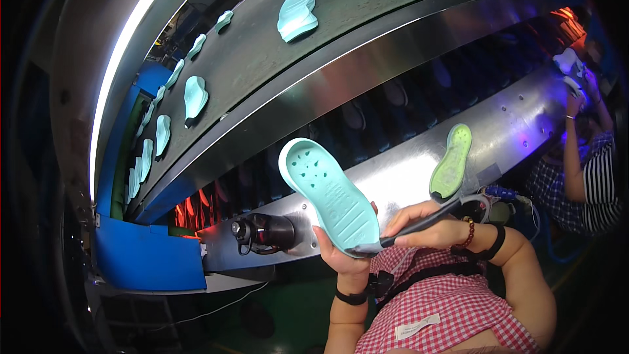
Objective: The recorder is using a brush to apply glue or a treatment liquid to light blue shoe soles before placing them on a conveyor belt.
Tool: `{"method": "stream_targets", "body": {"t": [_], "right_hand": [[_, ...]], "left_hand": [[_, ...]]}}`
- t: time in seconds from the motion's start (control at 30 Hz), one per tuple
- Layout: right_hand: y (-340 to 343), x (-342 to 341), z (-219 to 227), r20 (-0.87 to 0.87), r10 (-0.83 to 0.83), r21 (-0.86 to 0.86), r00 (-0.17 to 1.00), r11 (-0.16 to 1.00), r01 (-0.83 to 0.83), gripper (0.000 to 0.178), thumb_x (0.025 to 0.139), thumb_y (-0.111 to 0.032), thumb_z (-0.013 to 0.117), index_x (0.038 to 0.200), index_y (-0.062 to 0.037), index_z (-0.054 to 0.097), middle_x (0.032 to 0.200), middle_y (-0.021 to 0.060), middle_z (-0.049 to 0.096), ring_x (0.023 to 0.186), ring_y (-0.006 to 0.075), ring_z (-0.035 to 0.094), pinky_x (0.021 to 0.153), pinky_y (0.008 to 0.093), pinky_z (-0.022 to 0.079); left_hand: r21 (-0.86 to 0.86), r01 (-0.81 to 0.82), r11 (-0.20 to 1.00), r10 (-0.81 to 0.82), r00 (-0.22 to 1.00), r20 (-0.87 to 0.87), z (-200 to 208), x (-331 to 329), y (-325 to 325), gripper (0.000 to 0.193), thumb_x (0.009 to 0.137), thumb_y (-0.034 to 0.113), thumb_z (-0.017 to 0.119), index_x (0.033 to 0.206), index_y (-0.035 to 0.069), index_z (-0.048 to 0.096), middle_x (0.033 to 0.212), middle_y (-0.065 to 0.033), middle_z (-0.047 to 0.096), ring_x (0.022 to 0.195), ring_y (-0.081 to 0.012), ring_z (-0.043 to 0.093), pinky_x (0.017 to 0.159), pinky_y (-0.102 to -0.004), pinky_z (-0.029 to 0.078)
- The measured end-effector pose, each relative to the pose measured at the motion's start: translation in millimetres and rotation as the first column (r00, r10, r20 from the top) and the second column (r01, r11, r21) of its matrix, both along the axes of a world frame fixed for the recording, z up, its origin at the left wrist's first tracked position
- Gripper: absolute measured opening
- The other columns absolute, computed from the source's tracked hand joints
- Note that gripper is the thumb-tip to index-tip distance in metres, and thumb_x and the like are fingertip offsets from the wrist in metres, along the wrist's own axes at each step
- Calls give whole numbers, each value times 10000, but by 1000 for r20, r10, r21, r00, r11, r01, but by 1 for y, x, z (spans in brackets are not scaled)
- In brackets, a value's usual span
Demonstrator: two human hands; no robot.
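A mint-green shoe sole (331,193) is tilted up in front of me, with a cluster of small holes near its far end and ridges lower down. My left hand (341,255) grips it by its near end, the thumb along the left edge. In my right hand (429,226) is a dark-handled brush (419,225), its flat tip touching the sole's near end, which looks dark there. A yellow-green sole (452,160) with a dark end lies on the metal ledge, beyond my right hand.
A dark bottle (265,233) lies on the metal ledge (380,177). Several mint soles, one of them here (298,16), rest on the dark conveyor belt (255,59) beyond. More shoe parts hang below the belt. At right, a co-worker's arms (576,144) hold a pale sole.
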State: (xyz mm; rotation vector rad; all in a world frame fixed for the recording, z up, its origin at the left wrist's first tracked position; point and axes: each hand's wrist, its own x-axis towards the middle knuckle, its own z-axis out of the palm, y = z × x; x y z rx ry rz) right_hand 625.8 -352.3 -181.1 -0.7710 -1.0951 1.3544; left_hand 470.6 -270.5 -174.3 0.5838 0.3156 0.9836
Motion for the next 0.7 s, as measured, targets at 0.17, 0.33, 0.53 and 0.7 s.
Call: {"method": "stream_targets", "body": {"t": [0.17, 0.33, 0.53, 0.7], "right_hand": [[4, 0, 10, 210, -48, 168, 977, 986, 12, 198, 766, -60, 639, 957, -9, 625, 895, 88, 641, 834, 109, 590, 733, 228, 467], [14, 20, 18, 273, -131, 143, 953, 985, 94, 199, 741, -75, 661, 930, -15, 642, 892, 111, 648, 837, 147, 608, 754, 257, 473], [12, 28, 21, 364, -58, 284, 930, 958, -51, 195, 743, -102, 658, 925, -32, 646, 865, 121, 646, 763, 176, 624, 687, 246, 487], [-3, 27, 17, 322, 112, 306, 940, 927, -215, 192, 752, -86, 648, 934, -28, 639, 892, 125, 644, 818, 191, 622, 734, 281, 483]], "left_hand": [[-86, 16, 996, -5, 992, 122, 1, 3, 2, 580, 880, 510, 280, 1304, 123, 362, 1236, -100, 474, 1063, -318, 493, 927, -542, 332], [17, 30, 999, -31, 997, 65, 3, 0, 7, 586, 877, 505, 297, 1297, 102, 370, 1233, -115, 473, 1063, -333, 492, 922, -549, 334], [78, 63, 995, -55, 994, -98, 4, -3, 12, 603, 871, 509, 306, 1291, 80, 370, 1232, -131, 471, 1048, -350, 499, 904, -551, 352], [-129, 288, 949, -269, 952, 147, 8, -2, 19, 598, 863, 511, 321, 1284, 92, 383, 1231, -139, 471, 1072, -345, 489, 911, -553, 347]]}}
